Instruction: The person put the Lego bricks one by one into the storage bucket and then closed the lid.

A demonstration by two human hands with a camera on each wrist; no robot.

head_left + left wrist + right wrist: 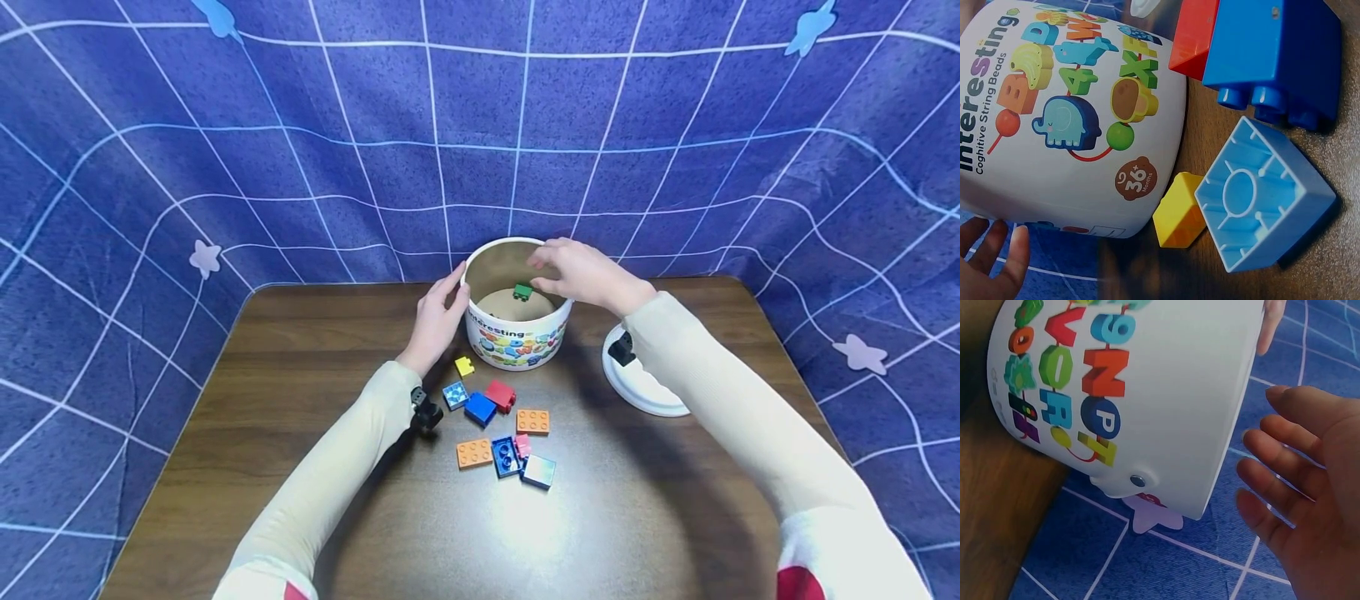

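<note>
A white round bucket (517, 346) printed with colourful letters and animals stands at the far side of the table. My left hand (437, 321) rests against its left side near the rim; in the left wrist view that hand's fingers (1019, 250) lie nearly straight along the wall. Over the right rim, my right hand (581, 271) reaches with fingers loosely bent and spread, nothing between them. The right wrist view shows the same hand (1310, 462) apart from the bucket wall (1172, 394). Inside the bucket, a green toy brick (522, 292) shows below the right fingertips.
In front of the bucket lie a yellow brick (464, 367), a light blue brick (455, 395), a blue brick (480, 409), a red brick (500, 395), an orange brick (532, 421) and several others. A white lid (637, 387) lies under the right forearm. Blue patterned cloth (480, 167) hangs behind.
</note>
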